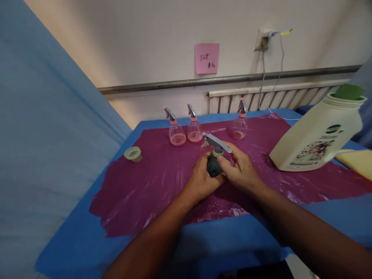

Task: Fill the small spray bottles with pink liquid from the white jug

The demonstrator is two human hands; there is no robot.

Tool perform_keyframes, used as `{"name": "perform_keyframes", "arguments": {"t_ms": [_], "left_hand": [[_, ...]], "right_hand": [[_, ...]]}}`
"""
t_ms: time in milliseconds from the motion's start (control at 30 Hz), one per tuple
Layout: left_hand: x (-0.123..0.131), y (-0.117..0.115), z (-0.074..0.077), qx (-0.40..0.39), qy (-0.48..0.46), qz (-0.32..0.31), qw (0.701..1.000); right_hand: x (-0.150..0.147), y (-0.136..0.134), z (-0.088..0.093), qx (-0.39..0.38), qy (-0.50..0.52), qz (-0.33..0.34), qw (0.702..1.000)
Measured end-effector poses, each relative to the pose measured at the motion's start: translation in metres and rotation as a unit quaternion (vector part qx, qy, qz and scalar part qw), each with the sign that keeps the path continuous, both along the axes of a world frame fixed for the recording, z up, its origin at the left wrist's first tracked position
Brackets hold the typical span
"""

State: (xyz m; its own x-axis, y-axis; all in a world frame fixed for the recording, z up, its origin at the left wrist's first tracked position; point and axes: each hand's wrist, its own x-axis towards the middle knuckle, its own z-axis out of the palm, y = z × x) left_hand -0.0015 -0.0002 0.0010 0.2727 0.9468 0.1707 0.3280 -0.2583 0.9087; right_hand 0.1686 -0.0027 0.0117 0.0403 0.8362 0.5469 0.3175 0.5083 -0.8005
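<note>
Between my hands is a small dark spray bottle (213, 167) with a grey trigger head and a pale green collar. My left hand (200, 179) is wrapped round its dark body from the left. At the collar and under the back of the spray head, my right hand (240, 166) closes its thumb and fingers. Beyond them stand two clear spray bottles with pink collars, one at the left (177, 133) and one beside it (194, 130), each with some pinkish liquid. A third such bottle (238, 126) is farther right, partly behind my hands.
Purple plastic sheeting (151, 182) covers much of the blue table (81, 236). A pale green funnel-like cup (133, 154) lies at the left. At the right, a large cream jug (315, 135) with something green in its mouth leans beside a yellow cloth (356, 161). A blue curtain hangs left.
</note>
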Motion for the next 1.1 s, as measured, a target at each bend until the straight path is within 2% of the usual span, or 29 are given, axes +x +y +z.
{"name": "perform_keyframes", "arguments": {"t_ms": [200, 300, 467, 533, 667, 767, 867, 1000, 1100], "left_hand": [[0.001, -0.002, 0.006, 0.019, 0.026, -0.002, 0.999], [0.0, -0.002, 0.008, 0.002, 0.036, 0.001, 0.999], [0.0, -0.001, 0.005, -0.023, 0.027, 0.006, 0.999], [0.0, -0.001, 0.004, -0.022, 0.031, 0.0, 0.999], [-0.001, -0.002, 0.006, -0.013, 0.031, -0.004, 0.999], [-0.001, -0.001, 0.004, -0.002, 0.036, -0.009, 0.999], [-0.002, 0.003, -0.002, 0.03, 0.036, -0.021, 0.999], [-0.006, 0.007, -0.01, 0.052, 0.034, -0.04, 0.997], [-0.007, 0.008, -0.013, 0.045, 0.033, -0.045, 0.997]], "right_hand": [[-0.005, 0.007, -0.001, -0.017, 0.036, -0.074, 0.996], [-0.003, 0.007, -0.002, -0.003, 0.047, -0.051, 0.998], [0.003, 0.007, -0.008, -0.023, 0.088, 0.051, 0.995], [0.003, 0.007, -0.009, -0.019, 0.077, 0.058, 0.995], [0.0, 0.008, -0.006, -0.015, 0.061, 0.018, 0.998], [0.002, 0.008, 0.009, 0.002, 0.1, 0.005, 0.995], [0.012, 0.005, 0.038, 0.057, 0.141, 0.003, 0.988], [0.026, -0.004, 0.082, 0.113, 0.104, 0.006, 0.988], [0.029, -0.011, 0.095, 0.126, 0.058, 0.017, 0.99]]}}
